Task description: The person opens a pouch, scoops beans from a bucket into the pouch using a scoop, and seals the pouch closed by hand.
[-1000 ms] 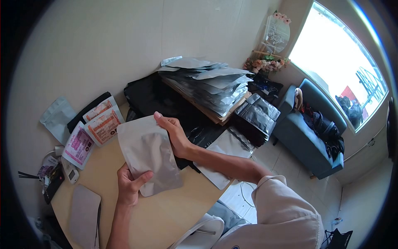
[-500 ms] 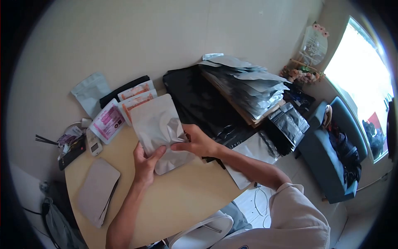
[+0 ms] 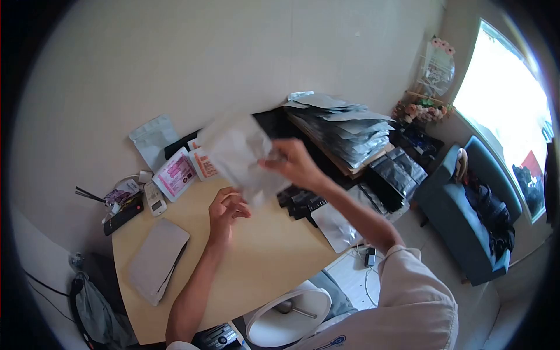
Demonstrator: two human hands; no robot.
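A silver-white flat pouch [image 3: 236, 149], smeared by motion, is raised over the table. My right hand [image 3: 296, 166] pinches it at its right edge, thumb on the near face. Just below the pouch, my left hand [image 3: 224, 214] hovers over the table with loosely curled fingers apart, holding nothing that I can see. Behind the pouch stand a pink-printed white pouch [image 3: 174, 175] and an orange-printed one [image 3: 203, 164], partly covered by it. A stack of pale grey pouches [image 3: 154, 262] lies to the left of my left hand.
Along the wall, a tall pile of silver bags [image 3: 344, 131] rises at the back right. Black bags [image 3: 399, 172] and a silver bag [image 3: 338, 224] lie at the table's right side. A white handheld device [image 3: 155, 198] rests at the left. Beyond is a blue sofa [image 3: 461, 216].
My left hand has let go of the pouch and sits below it. My right hand has lifted the pouch up and slightly right. The view has shifted a little.
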